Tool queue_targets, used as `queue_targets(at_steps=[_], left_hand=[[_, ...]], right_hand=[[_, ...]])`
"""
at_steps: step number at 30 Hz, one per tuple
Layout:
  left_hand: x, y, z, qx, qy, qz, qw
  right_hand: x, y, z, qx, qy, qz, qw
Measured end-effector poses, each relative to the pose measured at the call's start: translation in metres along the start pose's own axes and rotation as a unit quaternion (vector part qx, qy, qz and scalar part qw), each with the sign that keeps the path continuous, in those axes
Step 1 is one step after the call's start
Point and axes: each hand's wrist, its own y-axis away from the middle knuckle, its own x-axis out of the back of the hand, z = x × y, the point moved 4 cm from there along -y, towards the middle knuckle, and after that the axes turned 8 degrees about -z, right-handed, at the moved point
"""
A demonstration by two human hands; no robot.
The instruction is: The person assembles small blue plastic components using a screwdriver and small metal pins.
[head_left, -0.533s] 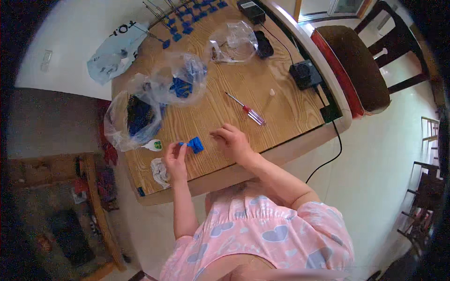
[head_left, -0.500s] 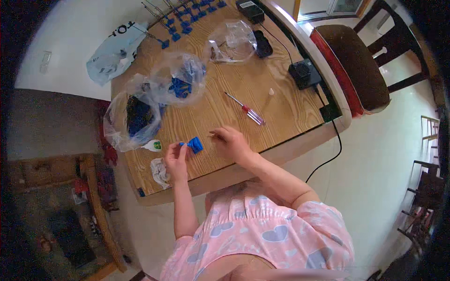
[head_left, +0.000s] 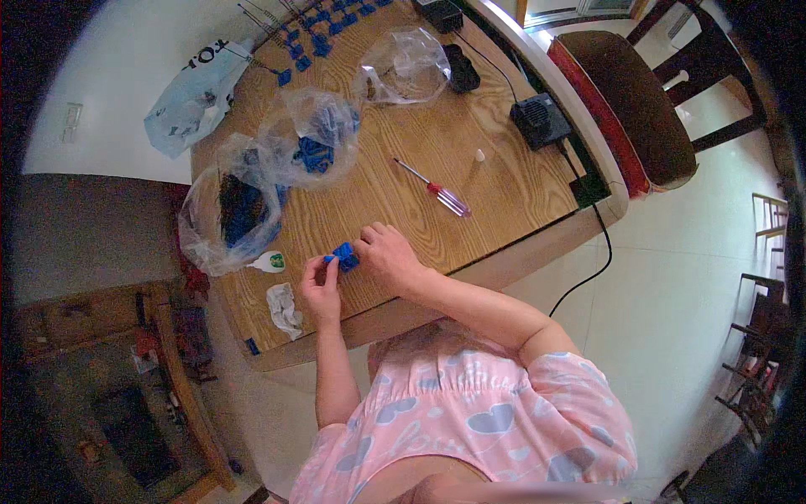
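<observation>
Your fingers point(head_left: 363, 245) cover much of the small blue part point(head_left: 342, 255), so you cannot tell its shape or how both hands grip it. The contents of the two clear plastic bags point(head_left: 243, 210) show only as dark blue masses; single pieces cannot be made out through the crinkled film. The row of blue pieces point(head_left: 323, 25) at the far end of the tabletop point(head_left: 504, 193) is cut off by the upper edge, as is the black box point(head_left: 437, 10) there. The wooden furniture point(head_left: 126, 361) at your lower left fades into the dark rim, too dim to read.
</observation>
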Motion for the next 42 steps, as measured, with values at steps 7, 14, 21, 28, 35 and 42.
queue_targets(at_steps=[7, 14, 21, 28, 35, 42], left_hand=[[-0.006, 0.001, 0.015, -0.012, -0.071, 0.000, 0.997], [-0.005, 0.003, 0.021, -0.058, -0.148, 0.003, 0.987], [-0.008, 0.004, 0.043, -0.074, -0.203, 0.016, 0.976], [-0.010, 0.003, 0.033, -0.097, -0.177, -0.017, 0.979], [-0.013, 0.004, 0.042, -0.109, -0.184, -0.021, 0.977], [-0.012, 0.011, 0.043, -0.147, -0.232, -0.024, 0.961]], right_hand=[[-0.007, -0.002, 0.001, 0.001, 0.007, -0.002, 1.000], [-0.007, -0.001, -0.002, 0.016, -0.004, -0.026, 1.000], [-0.003, 0.007, -0.003, 0.011, -0.014, -0.032, 0.999], [0.004, 0.015, 0.001, 0.012, -0.020, 0.043, 0.999], [-0.008, 0.001, -0.005, 0.012, 0.058, 0.046, 0.997], [-0.017, 0.002, -0.008, 0.010, 0.050, -0.021, 0.998]])
